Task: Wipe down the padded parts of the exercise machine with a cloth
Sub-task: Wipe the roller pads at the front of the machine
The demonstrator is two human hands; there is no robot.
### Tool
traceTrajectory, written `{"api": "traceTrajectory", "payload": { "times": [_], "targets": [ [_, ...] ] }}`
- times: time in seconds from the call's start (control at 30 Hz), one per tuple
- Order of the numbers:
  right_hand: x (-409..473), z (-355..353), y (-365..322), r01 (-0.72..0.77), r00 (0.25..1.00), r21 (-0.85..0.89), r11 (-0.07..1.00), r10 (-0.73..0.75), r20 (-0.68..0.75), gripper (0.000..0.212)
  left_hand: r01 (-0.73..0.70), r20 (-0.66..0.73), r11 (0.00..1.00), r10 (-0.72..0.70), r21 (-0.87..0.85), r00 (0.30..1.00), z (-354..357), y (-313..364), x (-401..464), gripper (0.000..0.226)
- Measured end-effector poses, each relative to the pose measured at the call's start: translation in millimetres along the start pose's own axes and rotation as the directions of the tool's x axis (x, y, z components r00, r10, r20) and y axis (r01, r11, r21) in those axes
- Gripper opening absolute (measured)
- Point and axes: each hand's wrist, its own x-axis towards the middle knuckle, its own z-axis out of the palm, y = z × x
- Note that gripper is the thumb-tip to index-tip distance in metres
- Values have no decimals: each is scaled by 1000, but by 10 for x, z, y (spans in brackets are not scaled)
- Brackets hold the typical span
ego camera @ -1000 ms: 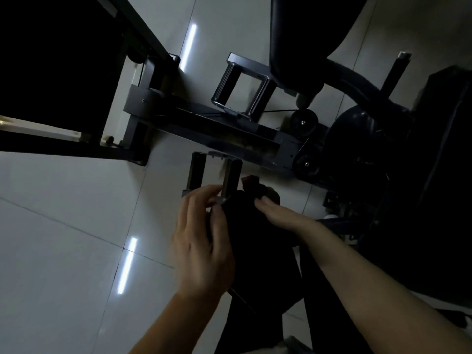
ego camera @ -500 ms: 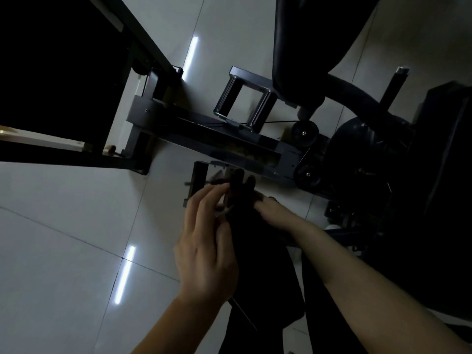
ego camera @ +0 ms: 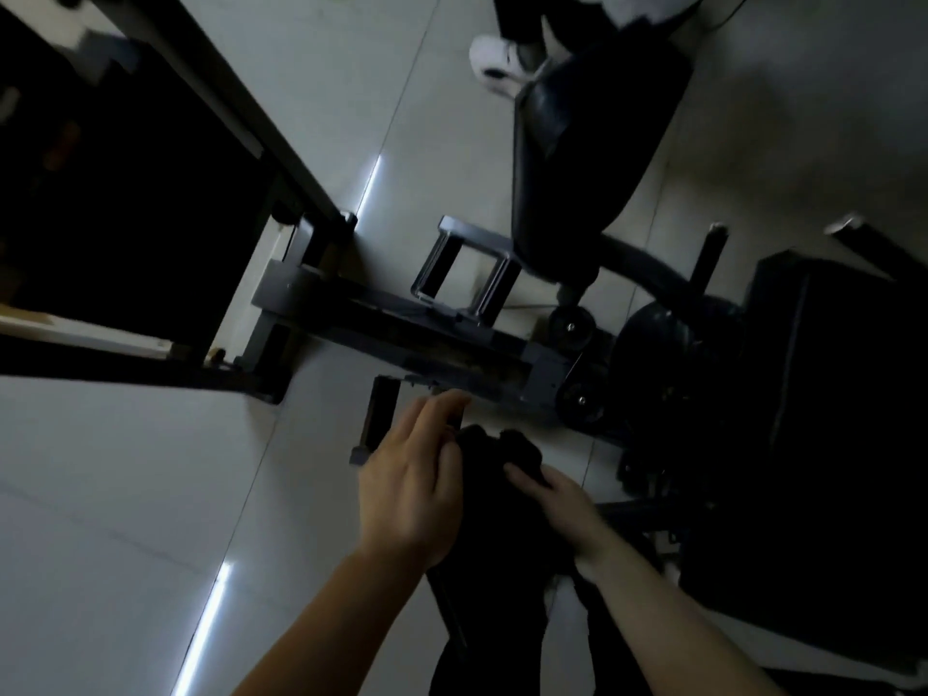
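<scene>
A dark cloth hangs bunched between both hands at lower centre, its tail dropping toward the frame's bottom. My left hand grips its left side, fingers curled at the top edge. My right hand pinches its right side. Beyond the hands lies the exercise machine: a black padded seat at upper centre, a large black pad on the right, and the grey metal base frame running across the middle. The hands and cloth are above the floor, apart from the pads.
Pale glossy floor tiles spread to the left. A dark metal rack with diagonal bars fills the upper left. Another person's white shoe stands at the top near the seat. Small black wheels and upright posts sit by the frame.
The view has tilted up, revealing more of the seat and a white shoe. Both hands keep the cloth, now bunched lower in the frame, the right hand sliding under its right side.
</scene>
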Motion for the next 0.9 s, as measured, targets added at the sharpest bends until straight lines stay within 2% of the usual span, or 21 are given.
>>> {"api": "traceTrajectory", "payload": {
  "times": [0.07, 0.17, 0.23, 0.27, 0.33, 0.4, 0.47, 0.5, 0.53, 0.6, 0.63, 0.7, 0.73, 0.77, 0.83, 0.87, 0.9],
  "targets": [
    [-178, 66, -13, 119, 989, 129, 985, -106, -101, 36, -7, 37, 999, 5, 51, 999, -27, 30, 67, 49],
    [-344, 122, -342, 272, 949, 331, 904, -195, -246, 29, 11, 124, 990, -29, 140, 992, -36, 68, 174, 57],
    [-498, 107, -817, 444, 870, 281, 851, -334, -361, 29, 82, 163, 987, -105, 141, 981, -36, 96, 267, 44],
    [-619, 104, -1042, 515, 819, 218, 829, -401, -411, 22, 119, 167, 984, -141, 134, 976, -34, 105, 296, 35],
    [-867, 52, -1568, 677, 662, 79, 731, -560, -498, 8, 111, 130, 986, -127, 124, 983, -59, 226, 441, 35],
    [-1051, -27, -2102, 815, 436, -113, 568, -730, -526, 16, 76, 66, 993, -82, 95, 994, -115, 406, 675, 46],
    [-1065, -86, -2533, 832, 154, -432, 347, -894, -421, 31, 32, -17, 998, -31, 55, 999, -198, 617, 1004, 58],
    [-1021, -125, -2713, 772, 50, -586, 246, -943, -330, 39, -9, -50, 998, 13, 69, 999, -225, 714, 1203, 66],
    [-931, -161, -2875, 706, -15, -694, 141, -977, -213, 41, -53, -65, 991, 61, 126, 996, -247, 807, 1405, 74],
    [-717, -231, -3118, 590, -58, -806, -54, -998, 24, 36, -130, -59, 954, 151, 268, 987, -226, 963, 1799, 86],
    [-597, -280, -3198, 540, -36, -833, -122, -992, 121, 31, -142, -48, 943, 164, 301, 985, -197, 1037, 1995, 89],
    [-320, -381, -3283, 425, 97, -890, -165, -969, 226, 30, -111, -15, 958, 119, 266, 993, -133, 1152, 2374, 95],
    [-203, -429, -3283, 366, 161, -918, -151, -961, 223, 33, -93, 18, 965, 92, 244, 996, -100, 1190, 2535, 102],
    [-90, -495, -3290, 321, 187, -938, -135, -961, 202, 37, -101, 60, 964, 89, 246, 994, -63, 1229, 2665, 109],
    [28, -646, -3391, 323, 150, -944, -64, -982, 118, 42, -161, 109, 948, 136, 276, 985, 39, 1293, 2860, 117],
    [34, -727, -3460, 375, 133, -927, 21, -991, 31, 42, -172, 106, 948, 148, 270, 983, 104, 1332, 2903, 120],
    [74, -802, -3567, 451, 156, -884, 127, -986, -62, 38, -141, 100, 954, 118, 263, 988, 191, 1357, 2960, 123]
  ]
}}
